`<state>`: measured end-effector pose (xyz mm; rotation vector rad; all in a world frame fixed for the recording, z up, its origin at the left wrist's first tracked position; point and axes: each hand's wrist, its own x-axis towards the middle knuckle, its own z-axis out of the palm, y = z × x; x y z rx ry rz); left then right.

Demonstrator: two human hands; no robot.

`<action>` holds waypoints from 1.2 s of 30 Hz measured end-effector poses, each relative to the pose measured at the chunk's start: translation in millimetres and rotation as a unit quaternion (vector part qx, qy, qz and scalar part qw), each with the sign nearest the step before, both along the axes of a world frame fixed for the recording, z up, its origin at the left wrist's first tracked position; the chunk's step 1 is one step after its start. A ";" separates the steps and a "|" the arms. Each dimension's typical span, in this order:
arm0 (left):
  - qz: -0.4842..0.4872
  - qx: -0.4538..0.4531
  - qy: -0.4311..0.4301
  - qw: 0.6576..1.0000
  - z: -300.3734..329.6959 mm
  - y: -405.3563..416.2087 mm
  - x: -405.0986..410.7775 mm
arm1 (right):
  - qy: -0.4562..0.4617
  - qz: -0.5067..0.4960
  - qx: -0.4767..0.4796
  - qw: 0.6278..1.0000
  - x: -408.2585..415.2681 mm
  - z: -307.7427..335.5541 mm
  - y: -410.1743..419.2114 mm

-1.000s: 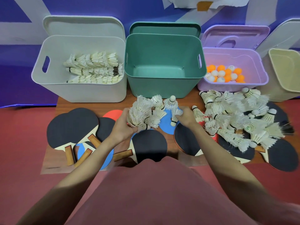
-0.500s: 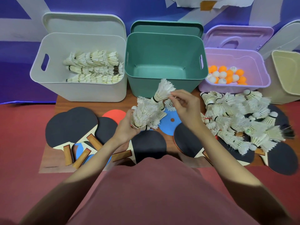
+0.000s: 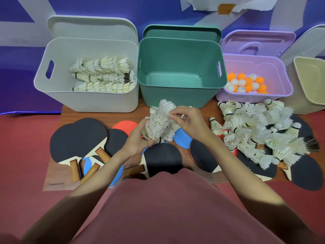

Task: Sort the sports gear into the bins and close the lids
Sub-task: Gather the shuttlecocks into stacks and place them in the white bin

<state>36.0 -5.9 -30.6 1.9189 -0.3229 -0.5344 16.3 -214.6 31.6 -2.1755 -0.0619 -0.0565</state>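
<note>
No brand or writing can be read anywhere — the small marks on some white balls and a green spot on one shuttlecock are too small to make out.

At the far left the white bin (image 3: pixel 84 95) stands open with its lid (image 3: pixel 91 27) upright behind it; three rows of nested shuttlecocks (image 3: pixel 103 76) lie inside. In front, on the counter (image 3: pixel 54 178), lie the table tennis paddles (image 3: pixel 79 136), overlapping. The left hand (image 3: pixel 136 140) grips the base of a stack of shuttlecocks (image 3: pixel 159 124), held over the counter in front of the green bin (image 3: pixel 181 67), which stands open. The right hand (image 3: pixel 189 120) pinches the feathered top of that stack, fingers curled. Half a second ago the right hand held a single shuttlecock raised above the stack; now that shuttlecock sits on the stack and the hand has come lower and closer to the left. Further right, the purple bin (image 3: pixel 255 92) holds orange and white balls (image 3: pixel 246 83), and a loose pile of shuttlecocks (image 3: pixel 260 131) lies in front of it over more paddles — unchanged. A beige bin (image 3: pixel 309 81) stands at the right edge.
</note>
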 end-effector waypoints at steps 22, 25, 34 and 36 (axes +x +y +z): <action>0.064 -0.047 -0.008 0.997 -2.0 20.4 11.0 | 0.248 -0.083 -0.107 0.959 13.6 -106.2 -24.4; 0.067 -0.048 -0.001 0.997 -1.3 22.0 11.2 | 0.246 -0.090 -0.104 0.959 12.3 -109.4 -25.5; 0.061 -0.027 -0.005 0.998 -1.7 17.4 13.3 | 0.184 -0.208 -0.133 0.951 -0.5 -74.2 -57.5; 0.052 -0.012 -0.012 0.998 -1.9 16.3 13.4 | 0.051 -0.260 -0.076 0.961 -3.9 -50.6 -53.0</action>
